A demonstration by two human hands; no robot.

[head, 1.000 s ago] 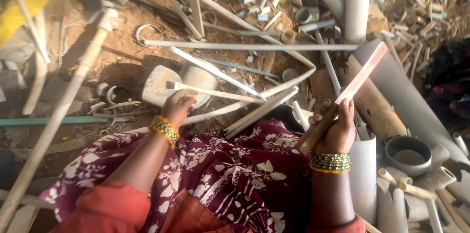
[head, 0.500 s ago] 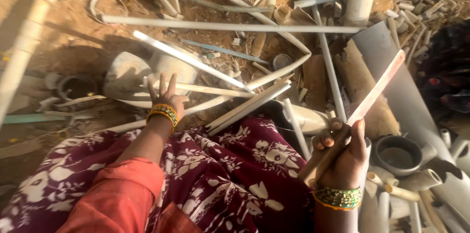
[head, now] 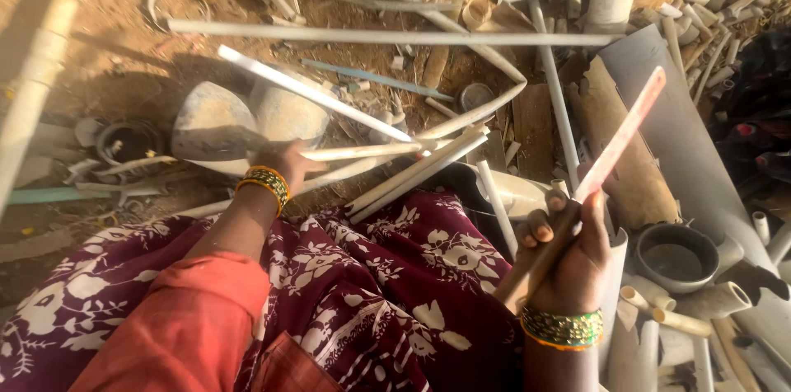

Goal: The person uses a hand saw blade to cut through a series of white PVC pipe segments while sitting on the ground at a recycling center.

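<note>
My left hand (head: 287, 163) closes on a thin white pipe (head: 362, 151) (axis toward 3 o'clock); right hand (head: 568, 256) grips a flat strip (head: 614, 145).

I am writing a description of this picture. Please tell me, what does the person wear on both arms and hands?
The left hand has a stack of yellow-gold and green bangles at the wrist, and an orange-red sleeve covers the upper arm. The right hand wears a similar band of green and gold bangles with an orange edge. No gloves or rings are visible.

Warm, low sunlight – long shadows, bleached blur at left edge
</note>
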